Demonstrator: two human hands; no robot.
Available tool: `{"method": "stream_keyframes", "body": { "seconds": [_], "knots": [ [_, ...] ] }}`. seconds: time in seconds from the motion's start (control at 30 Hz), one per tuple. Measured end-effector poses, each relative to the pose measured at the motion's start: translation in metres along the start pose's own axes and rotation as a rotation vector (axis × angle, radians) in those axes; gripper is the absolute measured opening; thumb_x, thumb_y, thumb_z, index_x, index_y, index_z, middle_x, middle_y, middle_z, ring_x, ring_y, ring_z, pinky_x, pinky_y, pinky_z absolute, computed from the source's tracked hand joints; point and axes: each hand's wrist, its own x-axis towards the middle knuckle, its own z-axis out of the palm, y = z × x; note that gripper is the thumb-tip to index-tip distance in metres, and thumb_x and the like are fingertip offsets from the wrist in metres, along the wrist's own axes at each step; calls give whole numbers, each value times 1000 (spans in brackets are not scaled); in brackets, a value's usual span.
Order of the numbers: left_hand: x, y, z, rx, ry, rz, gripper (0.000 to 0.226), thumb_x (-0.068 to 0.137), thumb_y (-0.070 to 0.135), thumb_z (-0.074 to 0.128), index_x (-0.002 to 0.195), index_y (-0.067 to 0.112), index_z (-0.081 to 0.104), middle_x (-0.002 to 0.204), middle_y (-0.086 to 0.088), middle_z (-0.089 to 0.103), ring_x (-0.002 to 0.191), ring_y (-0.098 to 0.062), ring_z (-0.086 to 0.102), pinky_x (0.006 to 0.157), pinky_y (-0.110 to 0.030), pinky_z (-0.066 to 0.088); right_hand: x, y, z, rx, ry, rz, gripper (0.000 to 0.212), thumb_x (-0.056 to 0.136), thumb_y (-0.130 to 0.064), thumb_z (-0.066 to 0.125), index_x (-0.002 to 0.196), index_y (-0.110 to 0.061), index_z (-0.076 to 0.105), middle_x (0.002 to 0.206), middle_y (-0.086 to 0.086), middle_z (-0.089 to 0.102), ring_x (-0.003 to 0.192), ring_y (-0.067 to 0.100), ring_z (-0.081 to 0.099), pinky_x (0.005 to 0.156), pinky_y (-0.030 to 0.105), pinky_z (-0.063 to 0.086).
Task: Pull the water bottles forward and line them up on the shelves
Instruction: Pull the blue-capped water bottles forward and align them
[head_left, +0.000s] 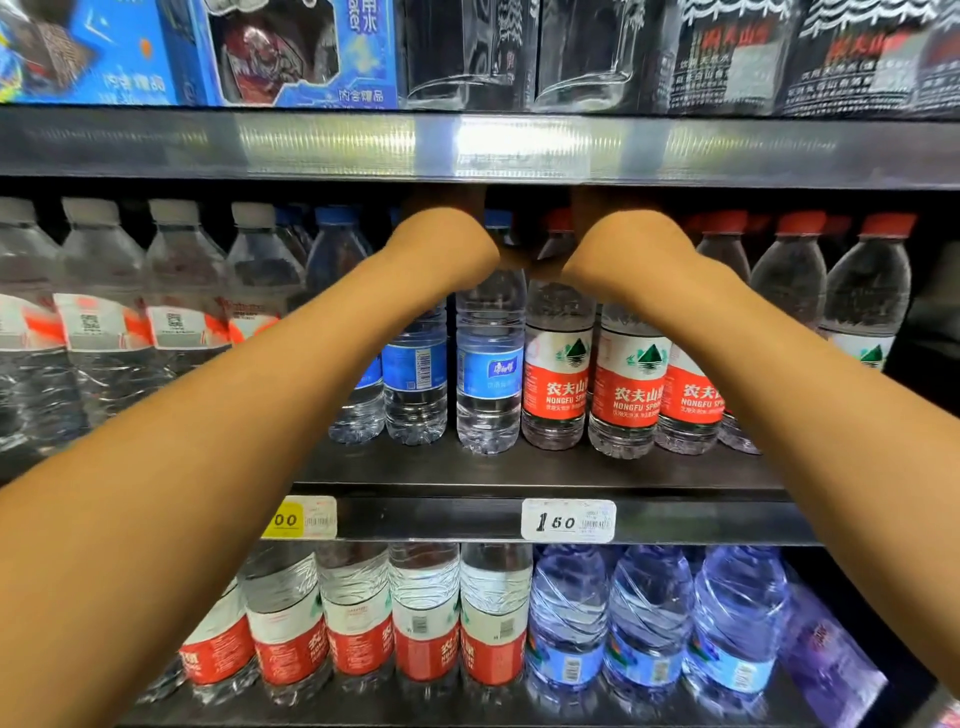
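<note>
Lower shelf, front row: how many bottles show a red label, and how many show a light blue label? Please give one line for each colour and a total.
Red-label bottles: 5 (the leftmost is partly behind the arm)
Blue-label bottles: 3
Total: 8

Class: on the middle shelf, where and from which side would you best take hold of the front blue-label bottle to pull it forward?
Probably grip the blue-label bottle round its narrow shoulder just under the cap, reaching in from the open front. It stands upright, packed between neighbours, so its sides are blocked; only the top is free.
</note>
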Motion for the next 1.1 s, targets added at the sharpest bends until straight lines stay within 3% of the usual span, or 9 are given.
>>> {"method": "stream_keyframes", "body": {
  "seconds": [0.13, 0.23, 0.37, 0.43, 0.53, 0.63, 0.77, 1.0, 1.1],
  "knots": [
    [-2, -8, -4, -189, -25, -84, 53, 85, 49, 67, 116, 6, 65, 72, 4, 49, 76, -19, 49, 72, -29, 39, -1, 1, -5, 25, -29, -23, 49, 87, -50, 61, 115, -10, 64, 102, 12, 68, 73, 29, 57, 59, 32, 41],
    [-1, -12, -2, -197, -21, -103, 48, 86, 49, 66, 108, 7, 66, 67, 7, 40, 83, -19, 47, 70, -28, 38, 0, 1, -7, 28, -67, -5, 47, 87, -48, 61, 113, -9, 65, 101, 13, 68, 77, 31, 62, 65, 34, 49],
    [-4, -12, 3, -187, -7, -105, 44, 84, 53, 65, 64, 20, 44, 65, 7, 41, 70, -19, 48, 58, -27, 37, -2, -1, -6, 16, -53, -1, 43, 88, -44, 61, 114, -9, 65, 105, 14, 67, 85, 33, 61, 72, 36, 52],
    [-5, -13, 5, -178, 17, -84, 44, 81, 55, 68, 69, 17, 50, 67, 5, 46, 63, -16, 47, 52, -25, 36, -3, -2, -7, 0, -48, 10, 41, 90, -43, 61, 114, -10, 65, 106, 13, 67, 81, 32, 59, 66, 34, 47],
    [-5, -14, 5, -170, 34, -41, 46, 79, 56, 69, 94, 13, 63, 86, -2, 58, 78, -19, 52, 66, -27, 40, -3, -4, -8, -27, -48, 29, 38, 91, -39, 60, 114, -10, 65, 106, 13, 66, 79, 32, 55, 64, 32, 41],
    [-5, -8, 3, -111, 9, 2, 60, 80, 55, 69, 115, 7, 64, 106, -10, 67, 95, -25, 63, 79, -35, 50, -2, -8, -7, -67, -38, 35, 35, 93, -34, 58, 117, -10, 64, 114, 15, 64, 93, 35, 59, 70, 34, 43],
    [-4, -3, 4, -21, -9, 8, 63, 82, 57, 67, 118, 6, 62, 115, -14, 67, 104, -30, 64, 81, -38, 49, 3, -12, -6, -80, -84, 92, 34, 94, -28, 57, 123, -11, 60, 126, 16, 59, 107, 37, 57, 83, 41, 49],
    [-7, -4, 1, -54, 24, 23, 60, 81, 54, 70, 115, 5, 59, 101, -13, 64, 88, -28, 62, 63, -32, 38, 0, -5, -6, -20, -59, 56, 29, 95, -29, 48, 85, -7, 63, 82, 11, 59, 68, 29, 51, 55, 28, 32],
    [-8, -3, 0, -63, -30, -19, 61, 85, 55, 64, 115, 2, 61, 94, -11, 57, 81, -24, 51, 62, -32, 36, -4, -3, -12, -62, -96, 104, 36, 94, -18, 45, 59, -9, 44, 62, 7, 42, 53, 21, 36, 48, 29, 23]
  ]
}}
